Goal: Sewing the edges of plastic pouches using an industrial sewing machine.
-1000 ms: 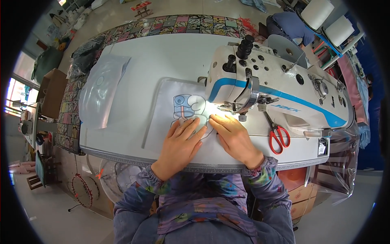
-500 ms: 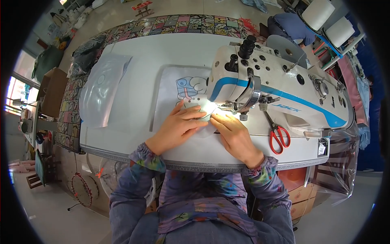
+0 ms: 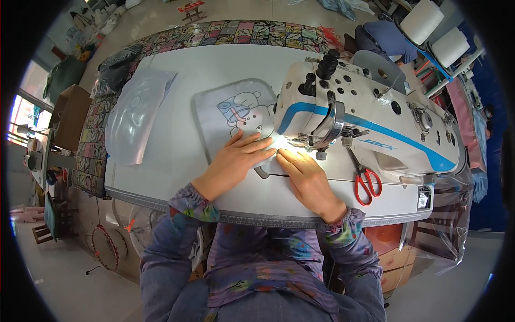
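A pale panel with rounded corners, a grey edge and a cartoon bear print [image 3: 247, 114] lies tilted on the white sewing table [image 3: 177, 185]. Its right part runs under the head of a white and blue sewing machine [image 3: 370, 129]. My left hand [image 3: 233, 161] rests flat on the panel below the bear, fingers stretched out, holding nothing. Close to the lit needle area, my right hand [image 3: 307, 180] presses down with its fingers extended, fingertips almost meeting those of the left. The needle and presser foot are hard to make out in the glare.
Red-handled scissors [image 3: 367, 185] lie right of my right hand, beneath the machine arm. A stack of clear plastic-like sheets [image 3: 137, 118] is at the table's left. White thread cones [image 3: 424, 19] stand at the back right. A person bends over [image 3: 383, 40] behind the machine.
The panel has turned counter-clockwise, its top edge swinging left, and more of the bear print shows. A lower corner now appears between my hands. Both hands stay in nearly the same place.
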`<state>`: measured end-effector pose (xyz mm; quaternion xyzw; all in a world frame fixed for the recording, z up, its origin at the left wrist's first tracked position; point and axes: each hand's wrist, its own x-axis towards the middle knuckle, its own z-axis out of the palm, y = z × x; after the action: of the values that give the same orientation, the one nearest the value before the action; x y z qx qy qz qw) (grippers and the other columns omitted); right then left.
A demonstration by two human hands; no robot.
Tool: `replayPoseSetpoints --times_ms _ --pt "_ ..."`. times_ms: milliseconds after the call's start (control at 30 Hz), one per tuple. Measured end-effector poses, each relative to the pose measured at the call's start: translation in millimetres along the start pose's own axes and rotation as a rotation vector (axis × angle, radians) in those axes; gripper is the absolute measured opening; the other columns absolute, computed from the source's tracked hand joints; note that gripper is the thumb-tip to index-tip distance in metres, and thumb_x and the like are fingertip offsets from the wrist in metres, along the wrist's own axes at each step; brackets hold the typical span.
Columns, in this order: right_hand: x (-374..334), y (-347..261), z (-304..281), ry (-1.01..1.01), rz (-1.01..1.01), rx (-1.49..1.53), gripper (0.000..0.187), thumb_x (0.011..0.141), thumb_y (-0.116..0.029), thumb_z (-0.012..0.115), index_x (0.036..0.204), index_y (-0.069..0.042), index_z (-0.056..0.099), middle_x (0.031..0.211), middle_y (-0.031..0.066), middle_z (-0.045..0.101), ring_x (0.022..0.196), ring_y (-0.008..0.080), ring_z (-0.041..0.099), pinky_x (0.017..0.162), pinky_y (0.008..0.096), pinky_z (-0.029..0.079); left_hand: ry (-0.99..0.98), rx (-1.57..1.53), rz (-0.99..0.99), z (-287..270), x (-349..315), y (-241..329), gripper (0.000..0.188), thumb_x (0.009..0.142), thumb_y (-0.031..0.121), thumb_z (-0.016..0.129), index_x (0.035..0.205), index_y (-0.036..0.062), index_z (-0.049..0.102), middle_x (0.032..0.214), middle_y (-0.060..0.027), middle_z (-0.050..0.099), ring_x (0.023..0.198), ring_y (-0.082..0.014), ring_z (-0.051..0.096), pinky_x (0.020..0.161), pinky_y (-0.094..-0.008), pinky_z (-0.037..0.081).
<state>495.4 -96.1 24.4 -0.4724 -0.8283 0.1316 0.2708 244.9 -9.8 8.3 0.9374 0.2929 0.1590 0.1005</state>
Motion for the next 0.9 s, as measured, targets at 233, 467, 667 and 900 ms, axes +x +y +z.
replayPoseSetpoints --times_ms 233,467,667,900 --pt "-2.5 1.5 0.5 0.033 -0.034 -0.054 0.06 0.084 0.002 0.068 0.144 0.001 0.061 0.144 0.0201 0.064 0.123 0.0401 0.065 0.108 0.0473 0.05 0.103 0.078 -0.117 1.4 -12.9 56.1 0.046 0.094 0.006 0.061 0.139 0.0115 0.067 0.151 -0.0081 0.062 0.139 -0.0319 0.059 0.117 -0.048 0.047" --pt "-11.5 -6.5 -3.6 0.081 -0.021 0.039 0.048 0.083 0.007 0.067 0.131 0.004 0.067 0.133 0.0212 0.066 0.123 0.0429 0.064 0.111 0.0506 0.049 0.145 -0.004 -0.133 5.5 -20.7 75.6 0.043 0.095 0.008 0.067 0.139 0.009 0.067 0.148 -0.0129 0.063 0.138 -0.0342 0.059 0.117 -0.0481 0.046" --pt "-33.4 -28.2 -9.0 0.099 0.075 0.118 0.038 0.085 0.007 0.068 0.121 -0.003 0.075 0.11 0.0143 0.062 0.102 0.0355 0.061 0.093 0.0445 0.05 0.167 -0.079 -0.113 1.6 -23.7 53.2 0.039 0.095 0.01 0.069 0.135 0.0106 0.07 0.142 -0.0117 0.065 0.138 -0.0322 0.059 0.12 -0.0527 0.041" --pt "-22.9 -19.3 -5.3 0.143 0.063 -0.007 0.043 0.082 0.007 0.07 0.123 -0.005 0.076 0.106 0.0115 0.061 0.099 0.0325 0.058 0.089 0.0421 0.048 0.429 0.61 -0.625 -54.4 -51.1 -43.7 0.048 0.095 0.022 0.073 0.141 0.0123 0.065 0.141 -0.0105 0.063 0.136 -0.0324 0.057 0.121 -0.0588 0.036"
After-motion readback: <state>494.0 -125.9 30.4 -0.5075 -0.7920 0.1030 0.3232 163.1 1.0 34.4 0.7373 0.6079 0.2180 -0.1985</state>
